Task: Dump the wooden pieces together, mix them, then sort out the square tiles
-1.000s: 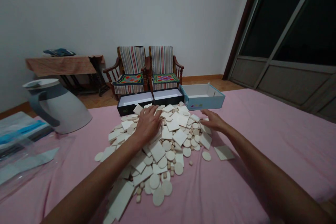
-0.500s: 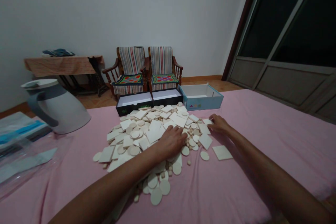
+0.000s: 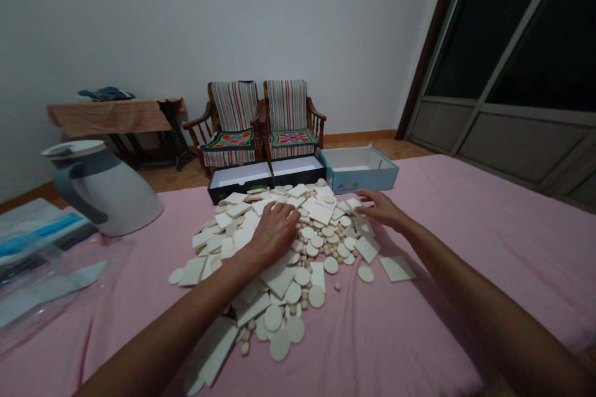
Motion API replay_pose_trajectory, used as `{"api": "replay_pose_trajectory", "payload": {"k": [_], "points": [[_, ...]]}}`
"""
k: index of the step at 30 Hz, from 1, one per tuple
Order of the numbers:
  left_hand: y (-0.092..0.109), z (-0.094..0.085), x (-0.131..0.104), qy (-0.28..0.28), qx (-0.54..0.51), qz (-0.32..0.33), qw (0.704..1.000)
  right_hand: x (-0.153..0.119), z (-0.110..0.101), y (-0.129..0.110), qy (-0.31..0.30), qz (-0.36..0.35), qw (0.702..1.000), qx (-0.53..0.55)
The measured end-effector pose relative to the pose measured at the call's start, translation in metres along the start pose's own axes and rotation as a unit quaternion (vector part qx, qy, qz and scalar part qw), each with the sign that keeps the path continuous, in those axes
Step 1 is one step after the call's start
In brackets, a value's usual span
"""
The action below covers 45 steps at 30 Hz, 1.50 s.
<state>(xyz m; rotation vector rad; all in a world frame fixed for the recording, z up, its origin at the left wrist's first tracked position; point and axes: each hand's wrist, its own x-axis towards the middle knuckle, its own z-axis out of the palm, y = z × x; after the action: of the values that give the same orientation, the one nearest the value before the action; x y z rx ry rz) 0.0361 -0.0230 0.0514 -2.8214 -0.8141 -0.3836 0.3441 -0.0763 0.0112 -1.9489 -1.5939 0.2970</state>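
Observation:
A heap of pale, wood-coloured pieces spreads over the pink cloth: square tiles, round discs and small cubes. My left hand rests palm down on the middle of the heap, fingers stretched and a little apart; its palm side is hidden. At the heap's right edge, my right hand has its fingers extended and apart. Its fingertips touch or hover over a small square tile; I cannot tell which. Nearer me on the right, a single square tile and a round disc lie loose.
Behind the heap stand two shallow black boxes with white insides, the left box and the right box, beside a light blue box. A grey-white jug and clear plastic wrapping are at left. Two wooden chairs stand beyond.
My left hand has moved left and farther away across the heap, uncovering cubes and discs. My right hand has shifted slightly left and away from me, along the heap's right edge.

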Motion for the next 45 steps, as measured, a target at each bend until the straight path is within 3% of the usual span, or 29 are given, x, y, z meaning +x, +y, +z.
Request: {"api": "replay_pose_trajectory", "payload": {"k": [3,7,9,18,23,29,31,33,36,39,42,45], "points": [[0.026,-0.004,-0.011,-0.006,-0.068,0.083,0.994,-0.004,-0.005,-0.017,-0.021,-0.035,0.997,0.060],[0.065,-0.002,-0.034,-0.083,-0.133,0.226,0.961,-0.026,-0.010,-0.019,-0.184,-0.038,0.981,-0.054],[0.081,0.001,-0.043,-0.098,-0.134,0.250,0.954,-0.037,-0.009,-0.018,-0.226,-0.044,0.968,-0.096],[0.109,0.006,-0.041,-0.099,-0.143,0.249,0.953,-0.058,-0.012,-0.014,-0.189,-0.003,0.975,-0.121],[0.121,0.010,-0.042,-0.086,-0.128,0.284,0.946,-0.046,-0.030,-0.017,-0.232,0.002,0.972,0.032],[0.119,0.009,-0.042,-0.086,-0.143,0.292,0.942,-0.018,-0.029,-0.045,-0.136,-0.025,0.958,0.251],[0.115,0.009,-0.040,-0.086,-0.164,0.282,0.941,-0.016,-0.030,-0.045,-0.131,-0.036,0.966,0.218],[0.111,0.010,-0.036,-0.087,-0.185,0.264,0.943,-0.023,-0.035,-0.037,-0.186,-0.039,0.974,0.125],[0.111,0.014,-0.021,-0.085,-0.198,0.241,0.946,-0.044,-0.043,-0.017,-0.294,-0.025,0.955,-0.034],[0.118,0.021,-0.003,-0.085,-0.180,0.222,0.955,-0.070,-0.045,-0.004,-0.329,-0.004,0.932,-0.149],[0.127,0.029,0.009,-0.098,-0.154,0.195,0.964,-0.089,-0.044,0.000,-0.322,0.006,0.928,-0.185],[0.133,0.035,0.013,-0.092,-0.137,0.178,0.970,-0.093,-0.050,0.004,-0.336,-0.001,0.931,-0.143]]}}
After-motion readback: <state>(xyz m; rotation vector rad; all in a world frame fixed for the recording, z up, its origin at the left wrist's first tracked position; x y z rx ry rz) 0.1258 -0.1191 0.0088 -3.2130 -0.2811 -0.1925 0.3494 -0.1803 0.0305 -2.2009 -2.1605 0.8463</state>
